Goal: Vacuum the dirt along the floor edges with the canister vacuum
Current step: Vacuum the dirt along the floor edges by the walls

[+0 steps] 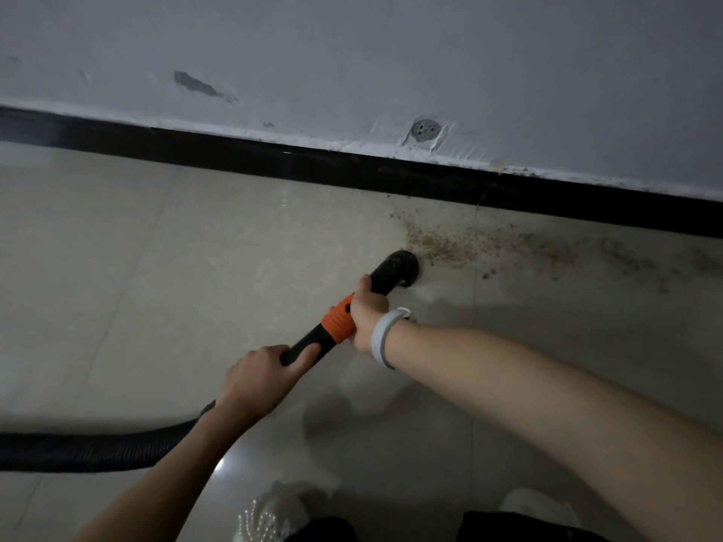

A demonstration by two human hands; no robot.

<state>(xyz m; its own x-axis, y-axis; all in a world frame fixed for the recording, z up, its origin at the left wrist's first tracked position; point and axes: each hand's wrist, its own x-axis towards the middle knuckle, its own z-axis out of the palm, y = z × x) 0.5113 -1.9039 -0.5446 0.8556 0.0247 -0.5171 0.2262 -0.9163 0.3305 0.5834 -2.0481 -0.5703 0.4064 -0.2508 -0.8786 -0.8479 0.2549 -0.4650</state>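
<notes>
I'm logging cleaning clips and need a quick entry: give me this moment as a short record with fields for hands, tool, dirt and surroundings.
left hand: the left hand grips the black tube just behind the orange collar
right hand: the right hand grips the tube ahead of the collar; grey wristband
nozzle: the nozzle is on the floor at the left edge of the dirt
dirt: the dirt is a brown scatter running rightward beside the baseboard
hose: the hose trails off left
</notes>
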